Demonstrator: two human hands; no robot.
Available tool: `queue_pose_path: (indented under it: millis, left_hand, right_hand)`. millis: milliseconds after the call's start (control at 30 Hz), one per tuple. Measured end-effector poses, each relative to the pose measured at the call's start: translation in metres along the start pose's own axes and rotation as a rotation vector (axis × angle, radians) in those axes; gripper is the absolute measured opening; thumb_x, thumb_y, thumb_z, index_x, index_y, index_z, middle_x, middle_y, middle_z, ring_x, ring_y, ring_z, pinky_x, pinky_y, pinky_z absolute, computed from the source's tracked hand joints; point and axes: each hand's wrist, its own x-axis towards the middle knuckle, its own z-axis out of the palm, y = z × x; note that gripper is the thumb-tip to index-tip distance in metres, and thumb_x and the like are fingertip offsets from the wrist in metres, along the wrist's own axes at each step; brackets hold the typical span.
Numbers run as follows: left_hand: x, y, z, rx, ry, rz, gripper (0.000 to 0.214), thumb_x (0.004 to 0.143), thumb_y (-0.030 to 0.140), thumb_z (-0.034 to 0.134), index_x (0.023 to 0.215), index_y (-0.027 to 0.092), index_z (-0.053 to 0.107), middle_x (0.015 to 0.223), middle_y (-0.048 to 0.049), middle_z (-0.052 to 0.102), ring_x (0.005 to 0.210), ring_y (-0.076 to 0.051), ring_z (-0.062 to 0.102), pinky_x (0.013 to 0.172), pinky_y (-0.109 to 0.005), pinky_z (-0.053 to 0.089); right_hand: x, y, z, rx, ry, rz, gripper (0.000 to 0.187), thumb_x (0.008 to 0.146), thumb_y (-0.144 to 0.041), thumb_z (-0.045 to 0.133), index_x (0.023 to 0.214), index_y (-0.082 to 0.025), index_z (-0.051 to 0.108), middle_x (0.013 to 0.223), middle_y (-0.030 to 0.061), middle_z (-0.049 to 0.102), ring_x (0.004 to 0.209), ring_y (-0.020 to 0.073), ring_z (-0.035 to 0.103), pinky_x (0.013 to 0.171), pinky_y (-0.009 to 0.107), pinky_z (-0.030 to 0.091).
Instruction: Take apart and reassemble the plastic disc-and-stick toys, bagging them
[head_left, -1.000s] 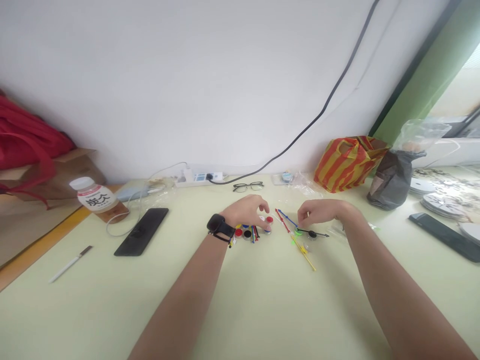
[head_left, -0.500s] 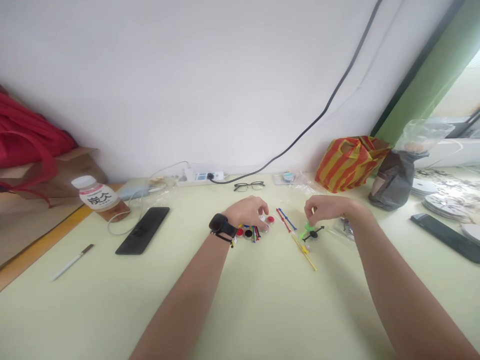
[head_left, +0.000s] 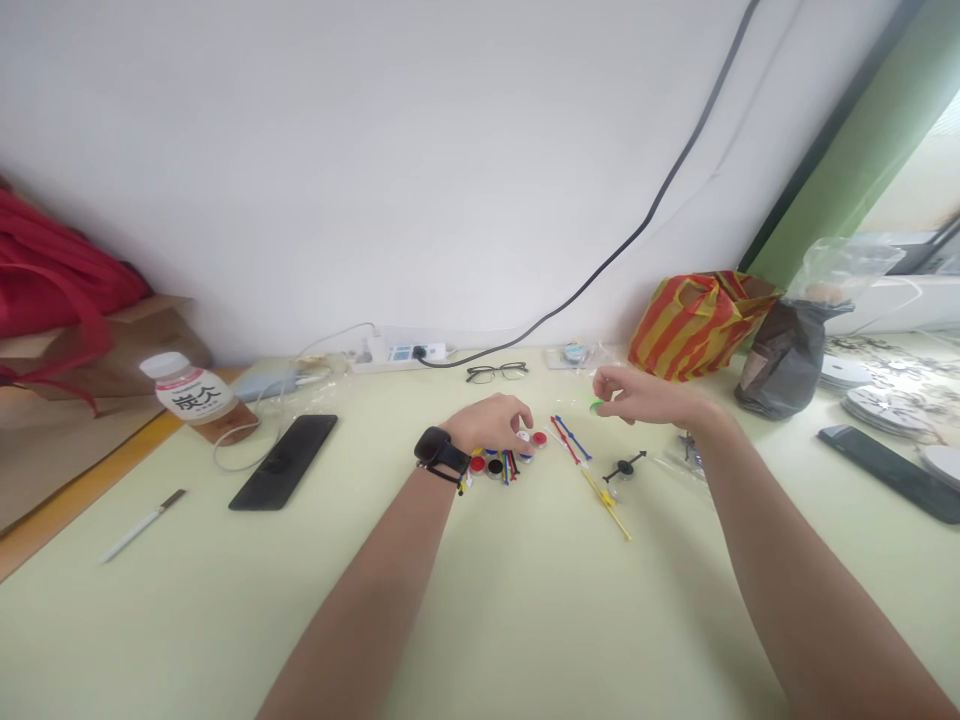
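Note:
My left hand (head_left: 491, 423), with a black watch on the wrist, rests curled on a cluster of small coloured round pieces and sticks (head_left: 501, 464) on the pale green table (head_left: 525, 620). My right hand (head_left: 637, 395) is raised a little above the table and pinches a small green piece (head_left: 595, 407) in its fingertips. Below it lie a black stick piece with a disc (head_left: 624, 467), a yellow stick (head_left: 609, 497) and red and blue sticks (head_left: 568, 437).
A black phone (head_left: 283, 461), a drink bottle (head_left: 196, 400), a white pen (head_left: 139, 527) and a cable lie at left. Glasses (head_left: 495, 373) and a power strip (head_left: 405, 354) sit by the wall. A striped bag (head_left: 697, 325), a dark bag (head_left: 787, 360) and another phone (head_left: 889, 470) stand right.
My right hand has lifted the green piece off the table and carried it up and slightly back. The black stick piece stays on the table. My left hand has barely moved.

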Motion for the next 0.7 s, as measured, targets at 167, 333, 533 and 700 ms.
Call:
queue_pose_path:
  millis: [167,333,533,700]
  left_hand:
    - [-0.001,0.001,0.000,-0.041,-0.016,0.012,0.047,0.070,0.046,0.082,0.110,0.021,0.076,0.102,-0.0055,0.075,0.084,-0.021,0.070,0.066,-0.026,0.048]
    - [-0.002,0.003,-0.002,-0.048,0.043,0.028,0.045,0.077,0.048,0.077,0.115,0.022,0.075,0.109,-0.0064,0.074,0.086,-0.022,0.071,0.071,-0.028,0.051]
    - [-0.001,0.017,-0.004,-0.318,0.350,0.215,0.043,0.090,0.050,0.070,0.122,0.022,0.067,0.109,-0.0078,0.073,0.091,-0.021,0.070,0.079,-0.032,0.056]
    - [0.003,0.027,-0.005,-0.562,0.468,0.395,0.029,0.094,0.038,0.068,0.116,0.019,0.064,0.099,-0.0071,0.074,0.089,-0.017,0.072,0.085,-0.032,0.058]
  right_hand:
    - [0.008,-0.004,0.010,0.011,0.089,-0.062,0.033,0.084,-0.043,0.068,0.111,-0.024,0.064,0.094,0.0053,0.066,0.078,0.0195,0.062,0.063,0.028,0.046]
    - [0.014,-0.014,0.019,-0.092,0.158,-0.139,0.030,0.090,-0.049,0.060,0.095,-0.021,0.068,0.075,0.0014,0.057,0.071,0.0181,0.053,0.061,0.029,0.039]
    - [0.012,-0.036,0.037,0.358,0.107,-0.173,0.028,0.097,-0.042,0.045,0.104,-0.023,0.065,0.077,-0.0003,0.055,0.066,0.0153,0.047,0.063,0.030,0.039]
    - [0.011,-0.051,0.046,0.561,0.099,-0.271,0.016,0.090,-0.031,0.057,0.103,-0.023,0.057,0.075,-0.0019,0.060,0.066,0.0142,0.052,0.067,0.029,0.044]
